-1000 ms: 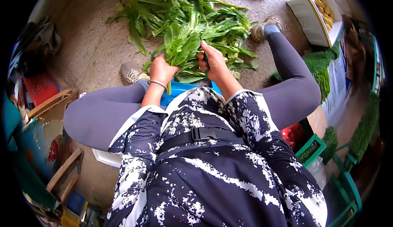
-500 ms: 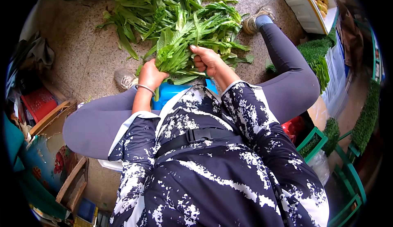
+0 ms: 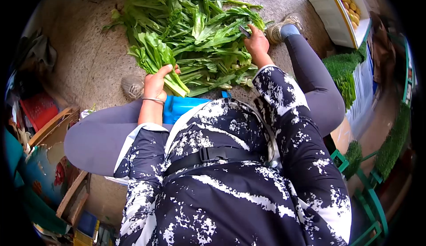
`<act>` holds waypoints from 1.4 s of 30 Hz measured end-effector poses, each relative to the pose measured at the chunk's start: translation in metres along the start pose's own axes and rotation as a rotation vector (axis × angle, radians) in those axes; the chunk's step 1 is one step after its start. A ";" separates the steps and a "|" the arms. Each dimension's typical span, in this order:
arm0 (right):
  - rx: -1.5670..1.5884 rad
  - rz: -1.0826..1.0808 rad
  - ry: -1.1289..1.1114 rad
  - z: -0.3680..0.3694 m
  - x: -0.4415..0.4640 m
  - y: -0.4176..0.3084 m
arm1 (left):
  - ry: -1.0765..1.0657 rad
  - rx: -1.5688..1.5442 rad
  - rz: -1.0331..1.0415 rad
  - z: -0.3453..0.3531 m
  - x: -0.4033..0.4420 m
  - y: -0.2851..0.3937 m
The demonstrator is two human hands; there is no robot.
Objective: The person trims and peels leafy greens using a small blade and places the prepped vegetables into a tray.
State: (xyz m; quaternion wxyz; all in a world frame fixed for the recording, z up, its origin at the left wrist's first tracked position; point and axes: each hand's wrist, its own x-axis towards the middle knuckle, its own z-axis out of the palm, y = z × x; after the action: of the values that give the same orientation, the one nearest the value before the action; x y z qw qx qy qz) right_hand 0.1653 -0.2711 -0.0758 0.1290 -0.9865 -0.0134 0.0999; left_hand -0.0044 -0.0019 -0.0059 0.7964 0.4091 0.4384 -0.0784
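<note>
My left hand (image 3: pixel 155 84) is closed around a bunch of leafy greens (image 3: pixel 152 53), its pale cut-looking stems pointing toward me and its leaves away. Further off to the right, my right hand (image 3: pixel 258 45) grips a small knife (image 3: pixel 244 31); only the dark blade shows, and the handle is hidden in the fingers. The hand is over the right side of a large pile of loose leafy greens (image 3: pixel 195 22) on the floor. Below my left hand, a blue plastic object (image 3: pixel 182 107) shows partly between my legs.
A white foam box (image 3: pixel 328 13) holding yellow, rounded produce stands at the upper right. Green artificial turf (image 3: pixel 341 57) and a green frame (image 3: pixel 375 201) lie along the right. On the left are a red basket (image 3: pixel 39 111) and wooden boards (image 3: pixel 51 124). My shoes flank the pile.
My right hand has moved away to the right and forward from the greens near my left hand, and the knife blade now shows. My left hand has shifted slightly left, tilting its bunch leftward.
</note>
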 end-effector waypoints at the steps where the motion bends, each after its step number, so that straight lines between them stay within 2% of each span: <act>1: -0.071 0.009 -0.064 0.004 0.009 0.005 | 0.039 -0.061 -0.001 -0.003 0.002 -0.003; 2: -0.145 0.023 -0.130 0.001 0.013 0.003 | 0.077 -0.118 -0.007 -0.007 0.003 -0.007; 4: 0.021 0.049 0.014 -0.008 0.019 0.000 | 0.088 -0.126 0.000 -0.015 0.009 -0.012; 6: 0.176 -0.055 0.102 -0.012 0.037 0.007 | 0.181 -0.205 0.019 -0.014 0.011 -0.012; 7: 0.790 0.048 -0.167 -0.015 0.048 0.012 | 0.169 -0.220 0.025 -0.014 0.012 -0.011; 8: 1.005 0.020 -0.214 -0.036 0.043 -0.001 | 0.171 -0.223 0.027 -0.012 0.011 -0.011; 11: 1.261 0.103 -0.406 -0.079 0.030 -0.019 | 0.124 -0.194 0.099 -0.005 0.010 -0.011; 12: 1.263 0.100 -0.402 -0.081 0.024 -0.022 | 0.121 -0.193 0.102 -0.004 0.008 -0.010; 15: 1.449 0.299 -0.574 -0.081 0.004 -0.035 | 0.088 -0.145 0.041 0.000 0.004 -0.006; 16: 1.433 0.376 -0.607 -0.075 -0.003 -0.037 | 0.101 -0.137 0.042 0.001 0.003 -0.006; 19: 1.277 0.394 -0.754 -0.067 -0.028 -0.056 | 0.046 -0.092 0.001 -0.004 0.006 -0.009; 21: 1.106 0.328 -0.864 -0.057 -0.043 -0.069 | -0.010 -0.107 -0.066 -0.004 0.006 -0.013; 24: 0.853 0.150 -0.903 -0.042 -0.065 -0.090 | -0.083 -0.196 -0.154 -0.003 0.009 -0.020; 26: 0.840 0.156 -0.985 -0.036 -0.078 -0.099 | -0.130 -0.341 -0.067 0.004 0.009 -0.028; 30: 0.925 0.145 -1.027 -0.027 -0.101 -0.108 | -0.083 -0.238 -0.051 0.002 0.017 -0.041; 31: 0.923 0.155 -0.957 -0.027 -0.107 -0.105 | -0.087 -0.240 -0.053 0.001 0.019 -0.043; 32: 0.992 0.208 -0.763 -0.025 -0.118 -0.105 | -0.032 -0.234 -0.023 -0.002 0.023 -0.047; 34: 1.024 0.456 -0.462 -0.023 -0.132 -0.102 | 0.023 -0.228 0.010 -0.004 0.027 -0.050; 35: 1.044 0.605 -0.518 -0.028 -0.138 -0.100 | 0.109 -0.252 0.042 -0.005 0.029 -0.051; 36: 1.231 0.795 -0.632 -0.032 -0.146 -0.100 | 0.197 -0.275 0.072 -0.005 0.030 -0.052; 38: 1.569 0.929 -0.984 -0.040 -0.157 -0.101 | 0.191 -0.309 0.094 -0.006 0.034 -0.056; 39: 1.722 0.918 -1.117 -0.040 -0.159 -0.104 | 0.178 -0.325 0.106 -0.005 0.033 -0.057; 42: 1.916 1.102 -1.173 -0.029 -0.153 -0.111 | 0.157 -0.312 0.139 -0.002 0.031 -0.060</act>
State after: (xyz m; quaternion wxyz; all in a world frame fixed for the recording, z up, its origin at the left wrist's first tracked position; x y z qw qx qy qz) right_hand 0.0209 -0.1786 0.0098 0.7099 -0.1772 0.4235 0.5341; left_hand -0.0160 -0.0320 -0.0652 0.8171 0.3145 0.4768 0.0778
